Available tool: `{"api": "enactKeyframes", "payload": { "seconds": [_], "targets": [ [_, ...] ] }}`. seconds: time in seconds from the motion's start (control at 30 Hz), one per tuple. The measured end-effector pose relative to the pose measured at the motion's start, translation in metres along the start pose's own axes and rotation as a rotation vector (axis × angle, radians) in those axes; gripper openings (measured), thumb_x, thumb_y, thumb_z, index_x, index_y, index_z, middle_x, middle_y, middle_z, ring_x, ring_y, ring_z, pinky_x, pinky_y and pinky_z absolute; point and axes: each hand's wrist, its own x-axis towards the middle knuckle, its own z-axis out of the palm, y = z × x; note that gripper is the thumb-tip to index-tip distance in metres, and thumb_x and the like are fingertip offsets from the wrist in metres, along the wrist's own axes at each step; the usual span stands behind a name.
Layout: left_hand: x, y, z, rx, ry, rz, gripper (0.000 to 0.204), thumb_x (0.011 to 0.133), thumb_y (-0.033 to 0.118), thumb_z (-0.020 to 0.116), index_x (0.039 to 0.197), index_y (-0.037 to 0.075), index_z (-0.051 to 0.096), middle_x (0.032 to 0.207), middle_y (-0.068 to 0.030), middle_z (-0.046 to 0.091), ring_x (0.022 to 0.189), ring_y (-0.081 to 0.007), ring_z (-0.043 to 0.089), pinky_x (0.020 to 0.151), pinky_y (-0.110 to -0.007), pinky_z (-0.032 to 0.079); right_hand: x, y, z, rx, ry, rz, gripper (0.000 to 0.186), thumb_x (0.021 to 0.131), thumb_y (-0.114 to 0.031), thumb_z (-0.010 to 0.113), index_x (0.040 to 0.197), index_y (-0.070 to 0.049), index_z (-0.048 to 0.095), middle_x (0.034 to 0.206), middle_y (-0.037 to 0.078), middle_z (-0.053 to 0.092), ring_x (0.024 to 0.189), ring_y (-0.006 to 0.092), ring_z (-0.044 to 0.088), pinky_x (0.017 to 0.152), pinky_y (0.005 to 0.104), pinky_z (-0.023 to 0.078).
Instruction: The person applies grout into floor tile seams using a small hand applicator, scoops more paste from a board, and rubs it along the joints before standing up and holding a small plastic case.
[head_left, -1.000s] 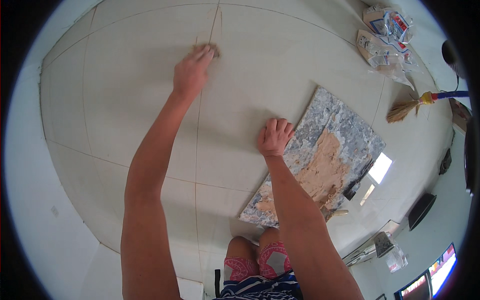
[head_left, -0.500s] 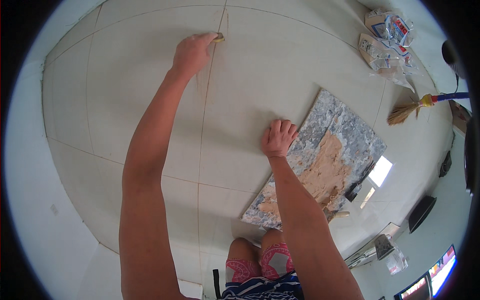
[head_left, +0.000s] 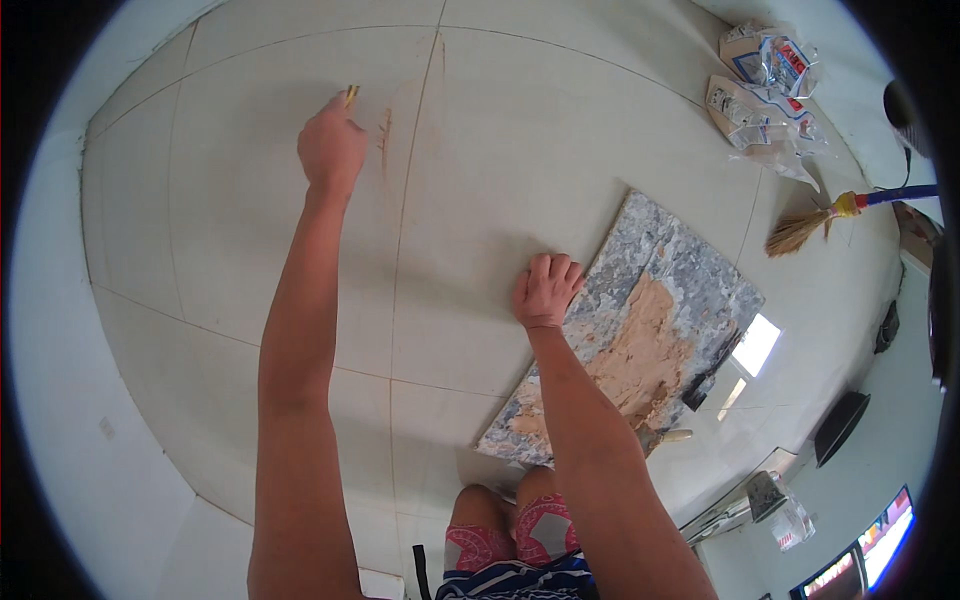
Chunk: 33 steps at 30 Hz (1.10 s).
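My left hand (head_left: 332, 140) grips a small yellow-and-dark pad (head_left: 352, 95) at upper left on the tiled floor (head_left: 210, 220), beside tan smears (head_left: 384, 140) left of a grout line. My right hand (head_left: 548, 290) rests on the tiles with curled fingers, against the left edge of a mottled grey board (head_left: 680, 245); I see nothing in it. Tan paste (head_left: 640, 340) is spread on the board. A black-edged tool (head_left: 705, 380) lies at the board's right side, and a wooden handle (head_left: 672, 436) sticks out near its lower corner.
Crumpled plastic-and-paper bags (head_left: 760, 120) lie at upper right, near a straw broom (head_left: 800, 225). A dark basin (head_left: 838, 428), a clear container (head_left: 790, 520) and a lit screen (head_left: 885, 530) are at lower right. A white wall (head_left: 60, 330) curves along the left.
My left hand with the pad moved up along the grout line, then left and slightly down, exposing tan smears on the tile. My right hand stays beside the board.
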Motion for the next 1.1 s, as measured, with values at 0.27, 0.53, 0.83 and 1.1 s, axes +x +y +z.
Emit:
{"api": "enactKeyframes", "payload": {
  "seconds": [0.27,0.53,0.83,1.1],
  "targets": [
    [-0.094,0.014,-0.010,-0.267,-0.350,0.301,0.037,0.078,-0.001,0.058,0.112,0.011,0.064,0.091,-0.0144,0.068,0.079,-0.0305,0.066,0.070,-0.038,0.053,0.003,0.012,-0.001,-0.024,-0.046,0.031,0.020,0.072,-0.023,0.054,0.086,-0.011,0.046,0.093,0.012,0.045,0.088,0.0333,0.041,0.076,0.0484,0.032],
    [0.085,0.057,0.042,-0.258,-0.068,0.224,0.029,0.086,0.007,0.056,0.113,0.010,0.065,0.107,-0.0156,0.064,0.098,-0.0304,0.062,0.083,-0.040,0.048,0.002,0.009,0.002,-0.025,-0.027,0.010,0.020,0.073,-0.021,0.055,0.087,-0.011,0.045,0.095,0.013,0.044,0.089,0.0336,0.040,0.076,0.0492,0.031],
    [-0.112,-0.023,0.021,-0.190,-0.125,0.569,0.051,0.068,-0.006,0.058,0.115,0.012,0.064,0.119,-0.0071,0.064,0.113,-0.0232,0.059,0.096,-0.038,0.049,0.004,0.009,0.002,-0.030,-0.002,-0.010,0.021,0.072,-0.019,0.056,0.087,-0.010,0.045,0.096,0.013,0.043,0.089,0.0341,0.040,0.076,0.0492,0.031],
    [-0.165,-0.031,-0.035,-0.123,-0.254,0.287,0.037,0.076,-0.001,0.056,0.110,0.012,0.065,0.100,-0.0102,0.068,0.087,-0.0291,0.064,0.071,-0.039,0.054,0.002,0.007,0.004,-0.064,0.043,-0.014,0.020,0.071,-0.015,0.056,0.087,-0.011,0.044,0.096,0.013,0.043,0.090,0.0339,0.040,0.077,0.0481,0.031]
  ]
}}
